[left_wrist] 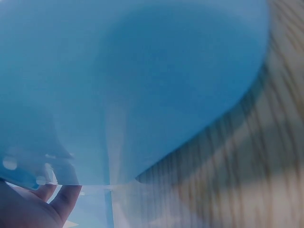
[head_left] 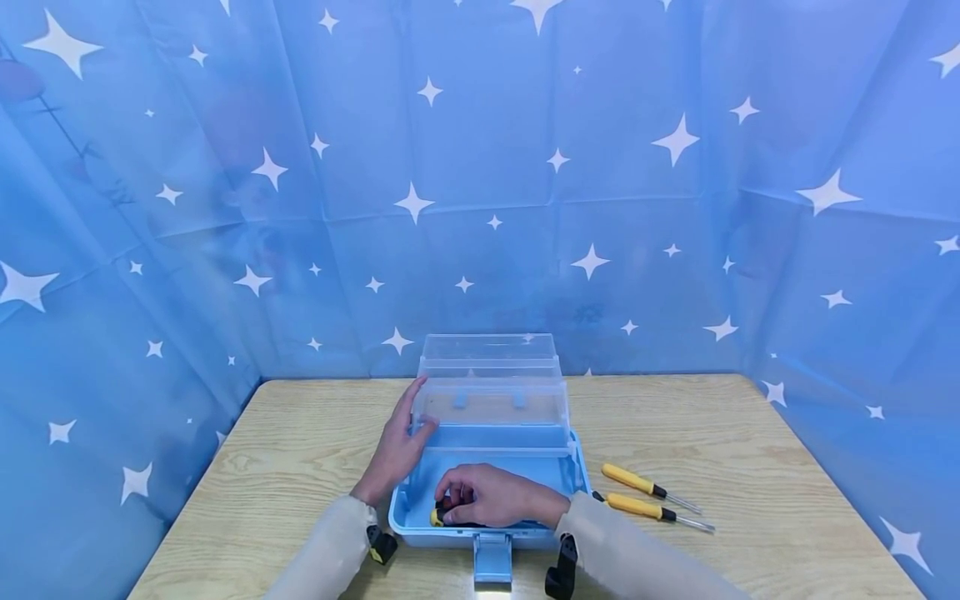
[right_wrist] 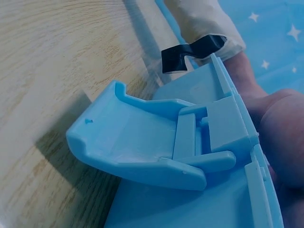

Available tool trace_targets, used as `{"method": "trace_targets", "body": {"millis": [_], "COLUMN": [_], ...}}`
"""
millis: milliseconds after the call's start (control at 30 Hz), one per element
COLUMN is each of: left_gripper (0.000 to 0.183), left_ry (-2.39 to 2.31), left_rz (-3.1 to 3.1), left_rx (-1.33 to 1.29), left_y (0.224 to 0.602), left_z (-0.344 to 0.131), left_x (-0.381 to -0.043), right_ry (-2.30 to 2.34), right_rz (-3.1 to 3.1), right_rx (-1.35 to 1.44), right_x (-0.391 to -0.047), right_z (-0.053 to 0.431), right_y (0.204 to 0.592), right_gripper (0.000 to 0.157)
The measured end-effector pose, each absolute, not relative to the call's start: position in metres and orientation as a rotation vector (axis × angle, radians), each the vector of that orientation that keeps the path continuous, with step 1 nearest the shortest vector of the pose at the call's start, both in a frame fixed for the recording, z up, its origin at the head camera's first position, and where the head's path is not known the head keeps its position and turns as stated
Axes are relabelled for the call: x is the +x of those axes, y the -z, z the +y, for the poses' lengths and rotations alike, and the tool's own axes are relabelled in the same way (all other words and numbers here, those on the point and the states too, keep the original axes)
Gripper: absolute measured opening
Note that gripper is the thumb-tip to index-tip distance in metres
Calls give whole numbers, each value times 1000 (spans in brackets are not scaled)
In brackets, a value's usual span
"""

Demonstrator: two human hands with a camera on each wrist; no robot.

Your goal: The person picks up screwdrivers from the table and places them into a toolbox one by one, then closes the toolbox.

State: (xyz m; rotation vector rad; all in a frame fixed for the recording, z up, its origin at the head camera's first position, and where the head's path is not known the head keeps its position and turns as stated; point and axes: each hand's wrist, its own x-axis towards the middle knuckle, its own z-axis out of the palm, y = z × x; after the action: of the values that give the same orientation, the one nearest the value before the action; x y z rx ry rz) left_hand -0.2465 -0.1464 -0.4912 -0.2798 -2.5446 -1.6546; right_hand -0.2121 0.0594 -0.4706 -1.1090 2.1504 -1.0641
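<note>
A light blue toolbox [head_left: 401,508] stands with its clear lid [head_left: 491,367] raised. At the lid's left side, my left hand [head_left: 397,446] holds the edge, thumb in front and fingers behind; part of this hand [left_wrist: 28,209] shows at the bottom of the left wrist view. My right hand [head_left: 491,496] is inside the box near the front wall, its fingers curled round a yellow-and-black tool [head_left: 437,517] mostly hidden by the hand. The front latch [head_left: 492,558] hangs down unfastened, and the same latch [right_wrist: 142,133] fills the middle of the right wrist view.
Two yellow-handled screwdrivers, one farther back [head_left: 630,477] and one nearer [head_left: 641,506], lie on the wooden table [head_left: 322,433] right of the box. A blue curtain with white stars [head_left: 487,167] hangs behind and at both sides.
</note>
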Motion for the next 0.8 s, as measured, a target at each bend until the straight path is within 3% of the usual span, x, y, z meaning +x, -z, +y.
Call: {"method": "trace_targets", "body": {"millis": [800], "left_gripper": [68], "left_ry": [1649], "left_rz": [-2539], "left_rx": [-266], "left_y": [494], "left_z": [-146], "left_x": [-247], "right_ry": [1052], "right_rz": [2146], "right_rx": [-1065], "right_x": [-206], "right_z": [71], "right_y": [452], "right_gripper": [17]}}
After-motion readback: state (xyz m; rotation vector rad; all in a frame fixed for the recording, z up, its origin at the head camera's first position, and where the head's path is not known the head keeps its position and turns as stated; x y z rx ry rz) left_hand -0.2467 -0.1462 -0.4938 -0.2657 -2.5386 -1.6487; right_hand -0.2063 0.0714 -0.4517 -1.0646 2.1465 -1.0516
